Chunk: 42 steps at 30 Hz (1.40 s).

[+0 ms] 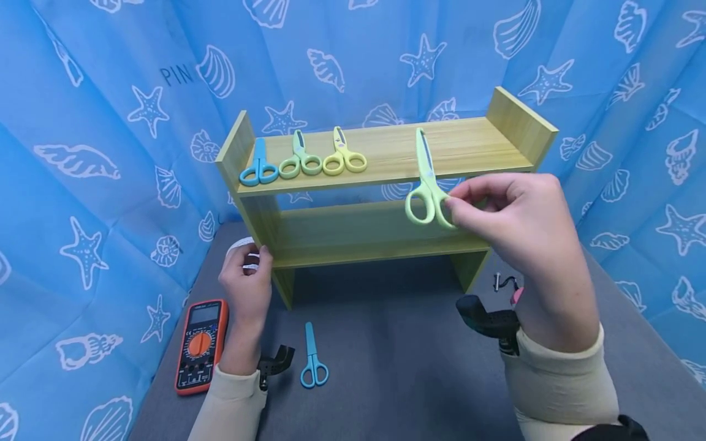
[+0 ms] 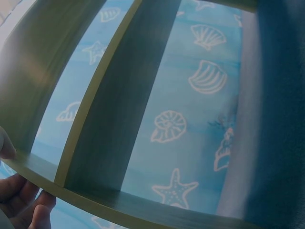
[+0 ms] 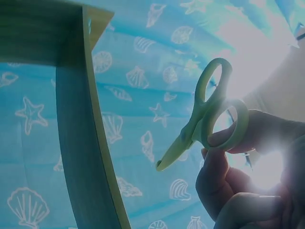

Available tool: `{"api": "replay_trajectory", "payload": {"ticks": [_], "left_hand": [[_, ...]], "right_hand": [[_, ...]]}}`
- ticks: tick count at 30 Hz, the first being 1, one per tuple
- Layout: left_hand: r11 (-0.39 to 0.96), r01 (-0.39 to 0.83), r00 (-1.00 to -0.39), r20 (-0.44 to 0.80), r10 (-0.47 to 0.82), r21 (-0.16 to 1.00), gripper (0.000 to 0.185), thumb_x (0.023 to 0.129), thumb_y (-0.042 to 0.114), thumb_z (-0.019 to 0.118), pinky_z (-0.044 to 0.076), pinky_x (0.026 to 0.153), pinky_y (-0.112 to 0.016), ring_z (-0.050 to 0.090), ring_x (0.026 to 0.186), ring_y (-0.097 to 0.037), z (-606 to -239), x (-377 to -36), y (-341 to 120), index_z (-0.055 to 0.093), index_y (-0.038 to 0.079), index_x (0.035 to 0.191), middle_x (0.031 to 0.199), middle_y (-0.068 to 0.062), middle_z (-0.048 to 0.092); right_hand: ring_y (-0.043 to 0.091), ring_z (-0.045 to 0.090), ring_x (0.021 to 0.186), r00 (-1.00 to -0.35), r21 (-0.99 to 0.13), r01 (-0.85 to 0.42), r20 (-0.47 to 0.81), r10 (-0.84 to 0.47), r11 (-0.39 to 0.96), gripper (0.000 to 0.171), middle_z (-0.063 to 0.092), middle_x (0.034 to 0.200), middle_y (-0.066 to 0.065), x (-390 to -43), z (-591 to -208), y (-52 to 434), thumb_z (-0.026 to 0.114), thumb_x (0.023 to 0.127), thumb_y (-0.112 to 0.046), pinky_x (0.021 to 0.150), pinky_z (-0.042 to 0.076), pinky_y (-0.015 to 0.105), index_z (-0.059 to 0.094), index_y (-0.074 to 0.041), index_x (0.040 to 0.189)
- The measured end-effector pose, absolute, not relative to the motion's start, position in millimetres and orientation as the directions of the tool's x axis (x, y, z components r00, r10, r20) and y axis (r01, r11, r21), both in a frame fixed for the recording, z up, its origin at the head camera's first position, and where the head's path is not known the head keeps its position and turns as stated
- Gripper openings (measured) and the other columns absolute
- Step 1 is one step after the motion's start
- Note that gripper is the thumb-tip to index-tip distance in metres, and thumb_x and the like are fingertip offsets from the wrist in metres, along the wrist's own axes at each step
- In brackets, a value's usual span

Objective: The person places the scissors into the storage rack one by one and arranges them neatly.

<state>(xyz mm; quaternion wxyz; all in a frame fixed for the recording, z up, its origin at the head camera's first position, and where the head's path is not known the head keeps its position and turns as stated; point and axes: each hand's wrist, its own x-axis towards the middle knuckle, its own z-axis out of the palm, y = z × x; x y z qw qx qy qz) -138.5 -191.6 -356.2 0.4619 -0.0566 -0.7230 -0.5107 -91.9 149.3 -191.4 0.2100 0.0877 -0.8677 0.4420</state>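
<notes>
Pinched by one handle loop, light green scissors (image 1: 427,184) point blade-up in my right hand (image 1: 521,223), in front of the shelf's right half. The right wrist view shows the thumb and a finger on the loop of these scissors (image 3: 202,117). My left hand (image 1: 248,278) grips the left side panel of the wooden shelf (image 1: 353,236). Its fingers (image 2: 40,210) lie along the panel's outer face. On the top board, from the left, lie blue scissors (image 1: 259,165), pale green scissors (image 1: 299,158) and yellow scissors (image 1: 343,156).
Another blue pair of scissors (image 1: 312,358) lies on the grey table (image 1: 386,367). An orange multimeter (image 1: 201,346) is at the left. Behind my left hand shows a white looped item (image 1: 241,243). A small pink and metal object (image 1: 514,293) sits near my right wrist. Blue shell-patterned curtains (image 1: 149,202) surround the table.
</notes>
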Motion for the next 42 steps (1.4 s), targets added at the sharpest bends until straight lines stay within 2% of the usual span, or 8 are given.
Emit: {"api": "replay_trajectory", "payload": {"ticks": [5, 11, 16, 22, 26, 31, 37, 42], "left_hand": [[0.470, 0.549, -0.573, 0.721, -0.391, 0.691, 0.008, 0.091, -0.008, 0.067, 0.047, 0.068, -0.017, 0.058, 0.082, -0.012, -356.8, -138.5, -192.5, 0.070, -0.013, 0.095, 0.090, -0.026, 0.064], [0.470, 0.551, -0.571, 0.722, -0.390, 0.689, 0.008, 0.091, -0.008, 0.066, 0.046, 0.067, -0.016, 0.058, 0.081, -0.013, -355.5, -137.1, -191.6, 0.069, -0.014, 0.095, 0.089, -0.026, 0.064], [0.469, 0.557, -0.564, 0.727, -0.392, 0.685, 0.007, 0.091, -0.009, 0.066, 0.047, 0.068, -0.017, 0.058, 0.081, -0.012, -361.0, -141.5, -194.9, 0.070, -0.014, 0.095, 0.090, -0.026, 0.064], [0.476, 0.546, -0.576, 0.722, -0.384, 0.689, 0.009, 0.093, 0.002, 0.070, 0.048, 0.068, -0.017, 0.060, 0.083, -0.012, -382.0, -155.3, -207.0, 0.073, -0.006, 0.097, 0.092, -0.016, 0.068], [0.471, 0.544, -0.585, 0.716, -0.381, 0.695, 0.009, 0.094, 0.003, 0.070, 0.049, 0.067, -0.018, 0.061, 0.082, -0.014, -383.9, -156.4, -208.3, 0.074, -0.005, 0.098, 0.092, -0.014, 0.067], [0.463, 0.556, -0.572, 0.722, -0.390, 0.690, 0.007, 0.091, -0.007, 0.067, 0.047, 0.067, -0.017, 0.058, 0.081, -0.012, -367.2, -146.8, -197.9, 0.071, -0.012, 0.095, 0.090, -0.024, 0.065], [0.461, 0.556, -0.570, 0.721, -0.394, 0.691, 0.006, 0.090, -0.011, 0.065, 0.046, 0.067, -0.016, 0.057, 0.080, -0.011, -352.9, -136.1, -189.8, 0.069, -0.015, 0.093, 0.089, -0.028, 0.064], [0.467, 0.556, -0.567, 0.724, -0.392, 0.688, 0.006, 0.090, -0.011, 0.066, 0.046, 0.067, -0.016, 0.057, 0.080, -0.010, -353.5, -136.4, -189.6, 0.069, -0.015, 0.093, 0.088, -0.027, 0.064]], "right_hand": [[0.019, 0.059, 0.076, -0.920, -0.736, -0.275, 0.388, 0.053, 0.618, 0.026, 0.072, 0.084, 0.002, -122.2, -170.9, 146.1, 0.080, 0.089, -0.029, 0.058, 0.046, 0.022, 0.081, -0.005, 0.100], [0.019, 0.053, 0.090, -0.956, -0.727, -0.197, 0.291, 0.036, 0.658, 0.031, 0.073, 0.097, 0.003, -157.7, -152.0, 139.8, 0.075, 0.090, -0.031, 0.066, 0.042, 0.029, 0.080, -0.007, 0.109], [0.017, 0.049, 0.075, -0.969, -0.673, -0.201, 0.244, -0.042, 0.712, 0.029, 0.072, 0.109, 0.007, -182.0, -143.1, 130.8, 0.068, 0.091, -0.027, 0.060, 0.039, 0.030, 0.080, -0.008, 0.111], [0.011, 0.037, 0.050, -0.975, -0.615, -0.201, 0.199, -0.096, 0.763, 0.027, 0.072, 0.093, 0.004, -201.3, -142.3, 125.6, 0.063, 0.088, -0.020, 0.049, 0.032, 0.030, 0.081, -0.010, 0.105], [0.013, 0.044, 0.055, -0.977, -0.577, -0.204, 0.172, -0.127, 0.790, 0.026, 0.070, 0.081, 0.002, -208.9, -143.8, 122.4, 0.062, 0.087, -0.018, 0.053, 0.037, 0.031, 0.081, -0.010, 0.103], [0.019, 0.053, 0.066, -0.970, -0.526, -0.236, 0.170, -0.171, 0.817, 0.022, 0.067, 0.072, 0.002, -211.3, -146.7, 117.3, 0.063, 0.088, -0.017, 0.064, 0.041, 0.035, 0.081, -0.008, 0.094], [0.019, 0.047, 0.060, -0.963, -0.497, -0.255, 0.204, -0.174, 0.829, 0.025, 0.061, 0.064, 0.003, -207.2, -148.8, 118.2, 0.061, 0.092, -0.024, 0.062, 0.037, 0.036, 0.079, -0.009, 0.084], [0.022, 0.053, 0.082, -0.961, -0.523, -0.243, 0.246, -0.128, 0.817, 0.037, 0.072, 0.102, 0.007, -194.4, -147.3, 124.5, 0.058, 0.098, -0.037, 0.072, 0.041, 0.038, 0.081, -0.010, 0.108]]}}
